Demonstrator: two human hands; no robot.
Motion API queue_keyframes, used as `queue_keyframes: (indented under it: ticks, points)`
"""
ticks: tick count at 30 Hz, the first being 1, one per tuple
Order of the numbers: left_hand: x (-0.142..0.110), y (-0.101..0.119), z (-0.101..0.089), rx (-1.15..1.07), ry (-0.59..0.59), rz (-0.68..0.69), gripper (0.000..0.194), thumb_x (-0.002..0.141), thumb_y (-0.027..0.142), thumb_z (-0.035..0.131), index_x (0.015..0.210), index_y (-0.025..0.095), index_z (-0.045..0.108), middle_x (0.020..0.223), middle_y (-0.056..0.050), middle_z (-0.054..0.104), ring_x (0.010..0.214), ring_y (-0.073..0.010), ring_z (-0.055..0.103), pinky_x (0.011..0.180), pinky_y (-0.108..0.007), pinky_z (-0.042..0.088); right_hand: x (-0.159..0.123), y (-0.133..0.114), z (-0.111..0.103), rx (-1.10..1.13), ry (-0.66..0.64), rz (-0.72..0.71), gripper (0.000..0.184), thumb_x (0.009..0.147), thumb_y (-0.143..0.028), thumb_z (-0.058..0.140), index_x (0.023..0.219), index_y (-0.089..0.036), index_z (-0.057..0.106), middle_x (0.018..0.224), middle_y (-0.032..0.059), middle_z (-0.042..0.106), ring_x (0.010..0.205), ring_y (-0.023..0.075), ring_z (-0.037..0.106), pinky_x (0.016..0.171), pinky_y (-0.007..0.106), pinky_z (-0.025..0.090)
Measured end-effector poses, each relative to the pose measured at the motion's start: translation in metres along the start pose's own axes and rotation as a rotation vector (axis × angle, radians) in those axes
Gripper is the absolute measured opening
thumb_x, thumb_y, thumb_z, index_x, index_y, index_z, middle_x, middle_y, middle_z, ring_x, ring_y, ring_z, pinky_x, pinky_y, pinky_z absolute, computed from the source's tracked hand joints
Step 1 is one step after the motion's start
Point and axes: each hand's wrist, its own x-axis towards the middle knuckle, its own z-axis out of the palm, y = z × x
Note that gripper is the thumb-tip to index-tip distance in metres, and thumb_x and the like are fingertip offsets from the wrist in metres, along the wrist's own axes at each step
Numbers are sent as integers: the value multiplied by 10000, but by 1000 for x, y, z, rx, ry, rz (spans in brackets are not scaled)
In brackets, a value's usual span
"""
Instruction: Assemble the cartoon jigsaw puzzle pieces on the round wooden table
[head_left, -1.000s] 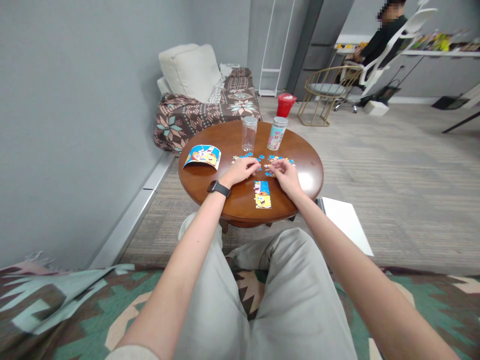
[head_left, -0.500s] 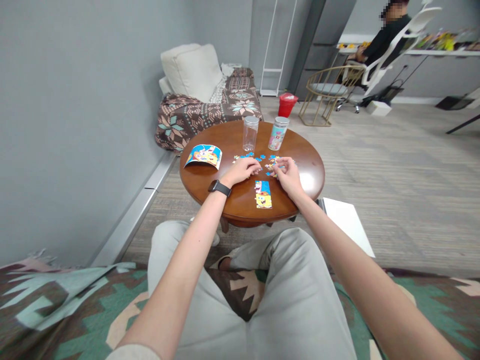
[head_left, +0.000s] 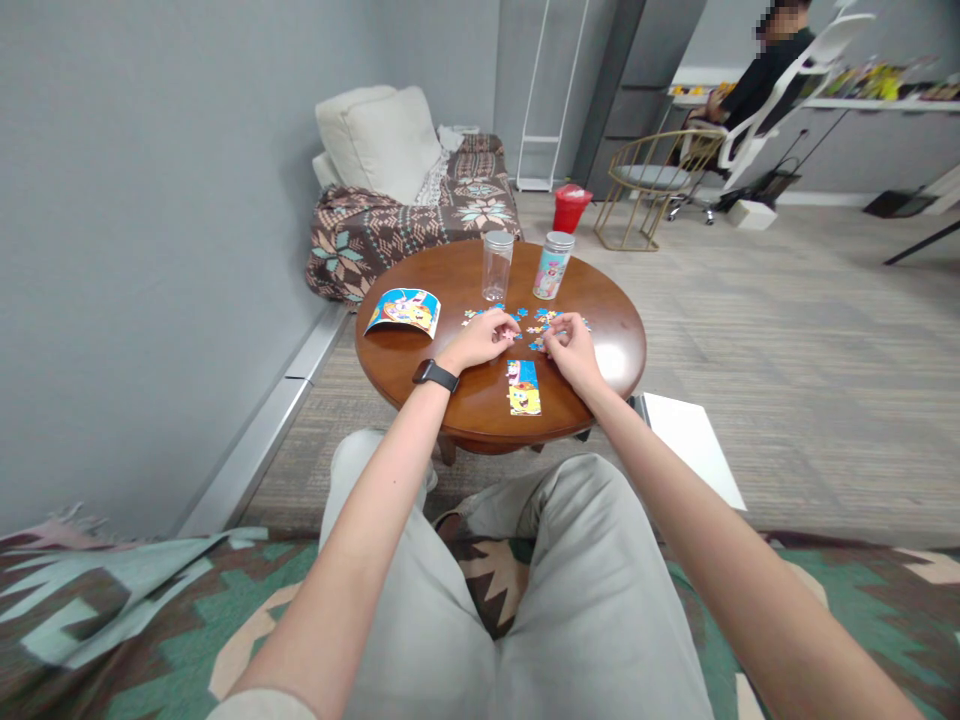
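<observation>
My left hand (head_left: 486,338) is over the round wooden table (head_left: 420,390), its fingers pinched on a small pinkish jigsaw piece (head_left: 508,336). To its right, my right hand (head_left: 572,347) has thumb and fingertips drawn together beside loose jigsaw pieces (head_left: 537,331); anything between them is too small to make out. Closer to me, between the wrists, lies a joined strip of jigsaw puzzle (head_left: 523,388) with a yellow cartoon figure on blue. A curved picture sheet (head_left: 405,311) with similar artwork rests at the table's left.
A clear lidded jar (head_left: 496,268) and a printed lidded jar (head_left: 553,268) stand behind the pieces. Beyond the table are a patterned sofa (head_left: 409,225), a red bin (head_left: 571,208) and a gold-framed chair (head_left: 652,180). Another person (head_left: 765,80) sits at the back right.
The pinkish piece in my left fingers shows more plainly now. My right hand stays near the same loose pieces, and the whole view has shifted slightly.
</observation>
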Motion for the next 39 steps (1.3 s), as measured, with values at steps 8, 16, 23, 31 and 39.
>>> queue_keyframes:
  ticks: [8,16,23,31,39]
  points:
    - [-1,7,-1,-157,-55,-141,204,963,280,508,935,152,664,812,-37,713,733,-152,660,723,-269,514,-2,-6,0,26,-35,10,177,735,-188,559,892,-247,501,750,-29,614,637,148,579,688,318,511]
    - [-1,3,1,-213,-29,-140,88,946,195,491,977,182,572,806,-11,683,746,-140,685,731,-264,528,-1,-9,0,-87,8,-54,149,698,-188,605,831,-232,553,808,7,628,741,178,599,785,365,515]
    - [-2,1,3,-256,-50,-93,147,897,99,476,987,189,549,790,0,679,763,-141,694,762,-280,545,0,-6,-1,-86,-28,-41,180,674,-146,577,828,-238,562,829,18,656,816,200,625,821,380,530]
    - [-2,1,2,-272,-50,-135,194,814,15,438,866,200,466,728,11,677,725,-148,702,727,-281,542,0,-7,-1,-108,-21,-39,150,683,-126,572,792,-229,584,835,20,669,815,203,622,821,379,524]
    - [-3,10,-1,-256,-44,-143,26,935,172,500,938,193,485,736,7,697,688,-129,691,658,-231,515,-1,-7,0,-112,29,-34,77,748,-232,647,793,-227,583,831,7,646,788,186,607,834,364,511]
